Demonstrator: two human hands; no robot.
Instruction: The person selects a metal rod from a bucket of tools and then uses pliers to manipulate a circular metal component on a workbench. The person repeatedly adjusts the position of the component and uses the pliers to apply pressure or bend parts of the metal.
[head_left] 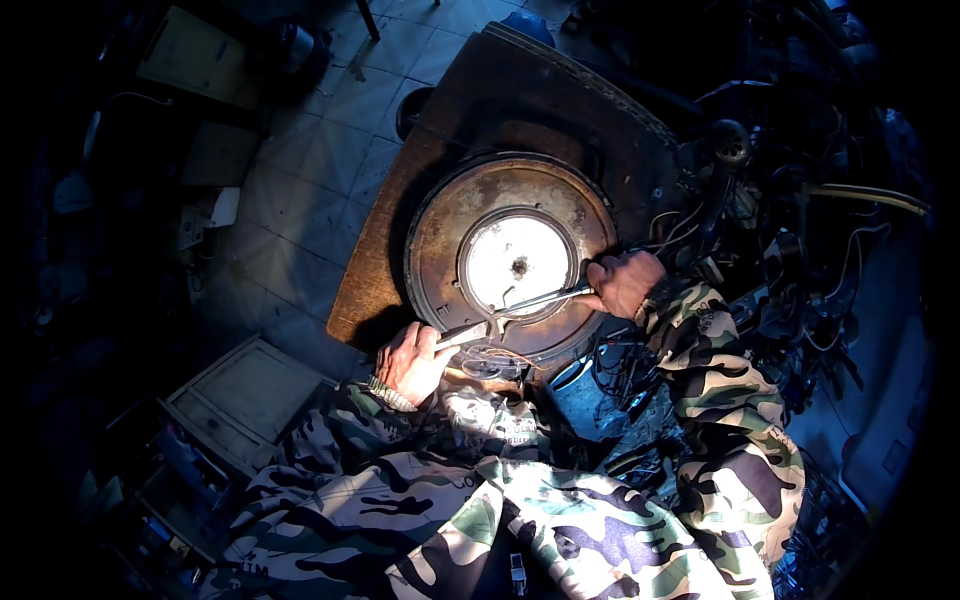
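A round rusty metal plate [445,225] with a bright white disc [517,262] at its centre lies on a worn wooden board [520,90]. Across its near edge runs a long shiny metal tool [525,302]. My right hand [625,283] grips the tool's right end. My left hand [412,362] holds its flat left end at the plate's lower left rim. Thin wire loops [490,358] lie just below the tool. Both sleeves are camouflage patterned.
Tangled cables and dark parts [800,230] crowd the right side. A blue container [585,395] sits below the plate by my knees. A pale square panel [245,395] lies on the tiled floor [300,210] at left, with boxes further left.
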